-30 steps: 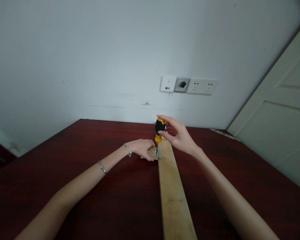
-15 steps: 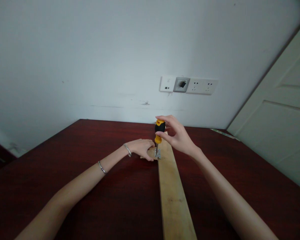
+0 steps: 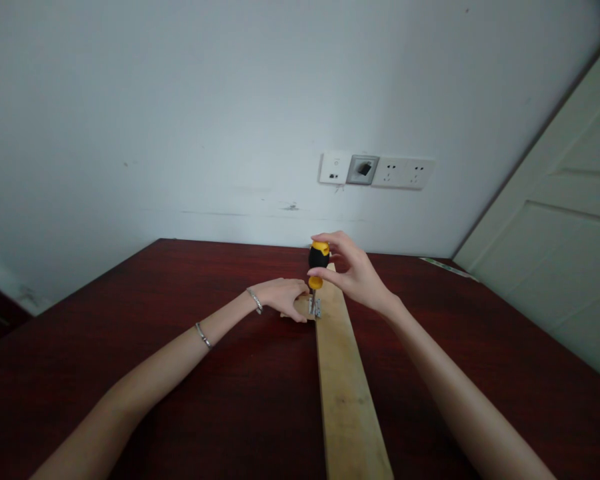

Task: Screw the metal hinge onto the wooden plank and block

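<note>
My right hand (image 3: pixel 353 270) is closed around a yellow and black screwdriver (image 3: pixel 319 257), held nearly upright with its shaft pointing down. The shaft meets a small metal hinge (image 3: pixel 315 307), which spans the seam between two pieces of wood. Thumb and fingers of my left hand (image 3: pixel 284 297) grip the short wooden block (image 3: pixel 305 307) on the left of the hinge. On the right of the seam lies a long wooden board (image 3: pixel 347 393), running from the hinge toward me. Whether a screw sits under the screwdriver tip is too small to tell.
Everything lies on a dark red table (image 3: pixel 220 400). Behind it rises a white wall with a row of sockets (image 3: pixel 403 173). A pale panelled door (image 3: pixel 570 220) stands at the right, near a thin printed strip (image 3: pixel 447 267) at the table's back right edge.
The screwdriver handle has turned in my right hand, and the thumb has shifted slightly left. My left hand, the block and the board stay where they were.
</note>
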Tool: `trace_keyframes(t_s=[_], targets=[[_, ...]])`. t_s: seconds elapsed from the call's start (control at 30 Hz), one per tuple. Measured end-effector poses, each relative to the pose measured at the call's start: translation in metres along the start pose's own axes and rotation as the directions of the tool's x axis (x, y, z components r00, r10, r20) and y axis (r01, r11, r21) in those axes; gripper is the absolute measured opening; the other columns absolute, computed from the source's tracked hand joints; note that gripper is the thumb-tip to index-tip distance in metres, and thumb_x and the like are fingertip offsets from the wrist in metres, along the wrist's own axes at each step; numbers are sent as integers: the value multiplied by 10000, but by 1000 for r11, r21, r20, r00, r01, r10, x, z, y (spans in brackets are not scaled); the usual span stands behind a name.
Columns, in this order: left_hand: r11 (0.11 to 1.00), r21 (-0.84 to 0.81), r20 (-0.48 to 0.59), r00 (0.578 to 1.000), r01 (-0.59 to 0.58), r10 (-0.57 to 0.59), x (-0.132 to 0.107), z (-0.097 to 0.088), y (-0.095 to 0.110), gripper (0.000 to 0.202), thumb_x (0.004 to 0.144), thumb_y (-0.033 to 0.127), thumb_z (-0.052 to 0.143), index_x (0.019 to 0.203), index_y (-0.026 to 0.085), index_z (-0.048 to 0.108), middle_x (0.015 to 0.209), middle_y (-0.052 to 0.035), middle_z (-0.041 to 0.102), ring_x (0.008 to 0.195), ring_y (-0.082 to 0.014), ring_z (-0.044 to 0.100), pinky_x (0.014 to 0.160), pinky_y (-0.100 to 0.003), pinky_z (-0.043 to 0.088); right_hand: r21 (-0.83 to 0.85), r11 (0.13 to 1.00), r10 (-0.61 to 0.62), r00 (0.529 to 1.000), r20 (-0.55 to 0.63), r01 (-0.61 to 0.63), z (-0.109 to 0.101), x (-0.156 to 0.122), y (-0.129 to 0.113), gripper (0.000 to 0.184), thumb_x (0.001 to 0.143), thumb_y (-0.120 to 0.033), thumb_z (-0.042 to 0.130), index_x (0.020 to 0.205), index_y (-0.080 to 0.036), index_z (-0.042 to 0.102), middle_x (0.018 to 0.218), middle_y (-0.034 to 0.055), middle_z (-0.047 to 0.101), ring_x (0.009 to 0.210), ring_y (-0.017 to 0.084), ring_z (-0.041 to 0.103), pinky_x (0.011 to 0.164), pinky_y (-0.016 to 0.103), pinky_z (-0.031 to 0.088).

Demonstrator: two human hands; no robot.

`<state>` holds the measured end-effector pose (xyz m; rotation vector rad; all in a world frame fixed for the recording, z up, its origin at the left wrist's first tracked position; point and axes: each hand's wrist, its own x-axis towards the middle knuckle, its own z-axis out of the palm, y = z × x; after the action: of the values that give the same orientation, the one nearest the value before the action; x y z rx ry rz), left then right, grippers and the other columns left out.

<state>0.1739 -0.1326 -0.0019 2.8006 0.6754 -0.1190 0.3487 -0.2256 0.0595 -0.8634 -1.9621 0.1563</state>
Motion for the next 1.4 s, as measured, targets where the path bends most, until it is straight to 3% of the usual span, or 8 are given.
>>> trace_keyframes(t_s=[0.3, 0.53, 0.7, 1.07, 1.17, 1.27, 1.33, 1.4], targets=[[999, 46, -28, 1000, 3, -1, 3, 6, -5, 580, 671, 551, 696, 1108, 188, 583, 1069, -71, 650, 898, -229, 607, 692, -284, 428, 58, 998, -5, 999, 36, 3, -2, -4, -2, 486, 842, -190, 580, 1314, -253, 485, 1272, 88, 573, 1032, 213, 599, 831, 378, 558], [1000, -8, -32, 999, -28, 28, 1, 3, -3, 505, 677, 496, 710, 1047, 167, 613, 981, -68, 665, 809, -212, 609, 653, -271, 407, 62, 998, -2, 1000, -4, 2, 3, -2, 2, 479, 809, -317, 688, 1253, -276, 513, 1184, 74, 557, 961, 195, 575, 708, 313, 584], [999, -40, -31, 1000, 5, -7, 1, 3, -2, 566, 660, 501, 723, 1099, 164, 605, 920, -58, 673, 745, -197, 603, 637, -263, 392, 78, 996, 37, 999, -29, -35, 4, -2, 5, 511, 768, -373, 729, 1226, -291, 517, 1130, 67, 537, 1002, 216, 579, 679, 305, 582], [999, -51, -70, 998, -6, 2, 3, 8, -9, 586, 643, 542, 725, 1093, 185, 614, 1069, -77, 654, 870, -228, 604, 675, -263, 391, 106, 993, 76, 980, -185, -56, 3, -2, 6, 563, 703, -374, 778, 1196, -271, 525, 1152, 60, 556, 974, 191, 586, 692, 284, 562], [1000, -24, -72, 997, -14, 12, 5, 11, -12, 640, 637, 579, 722, 1117, 171, 607, 1096, -94, 644, 897, -241, 603, 692, -274, 396, 153, 982, 154, 936, -316, -110, -4, 2, 10, 463, 710, -379, 757, 1124, -250, 595, 1092, 46, 576, 947, 182, 582, 720, 293, 549], [1000, -7, -52, 998, -28, 28, 6, 12, -14, 687, 641, 608, 710, 1139, 147, 603, 1084, -112, 644, 903, -252, 604, 702, -287, 405, 177, 957, 288, 842, -456, -231, -15, 5, 26, 285, 712, -397, 731, 893, -185, 671, 904, 28, 621, 835, 168, 590, 724, 297, 523], [999, -1, -44, 998, -33, 33, 6, 12, -15, 706, 648, 616, 703, 1162, 144, 595, 1105, -116, 639, 935, -258, 603, 724, -291, 413, 242, 903, 429, 785, -447, -355, -21, 3, 43, 277, 718, -419, 708, 797, -155, 681, 772, 17, 626, 732, 151, 583, 686, 285, 502], [999, 9, -39, 999, -36, 37, 5, 12, -15, 741, 653, 624, 697, 1209, 149, 571, 1148, -117, 627, 979, -263, 600, 764, -294, 420, 310, 810, 584, 726, -363, -497, -24, -2, 64, 297, 712, -435, 692, 712, -138, 671, 656, 5, 595, 626, 131, 553, 581, 252, 459]])
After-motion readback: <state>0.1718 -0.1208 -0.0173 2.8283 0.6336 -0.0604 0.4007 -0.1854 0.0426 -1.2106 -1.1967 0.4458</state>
